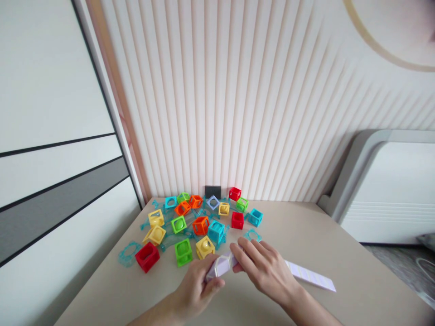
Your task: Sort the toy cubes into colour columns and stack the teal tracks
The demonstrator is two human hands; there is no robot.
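Observation:
A lavender-and-white segmented strip, which looks like a twisty snake puzzle (222, 266), is held between both hands. My left hand (197, 280) is closed around its bent left end, thumb below and fingers behind. My right hand (263, 262) grips it from above, with its fingers curled over the segments and hiding part of them. To the right of that hand, a straight length of the same lavender segments (311, 275) sticks out over the table. Whether it joins the bent part under the hand is hidden. Just beyond the left hand sits a yellow cube frame (205, 246).
Beyond the hands lie several colourful hollow cubes, among them a red cube (147, 257), a green cube (183, 252) and a blue cube (216, 231), with clear blue pieces (129, 254). A black block (213, 191) stands against the ribbed wall (217, 99). A white cabinet (61, 113) borders the table's left.

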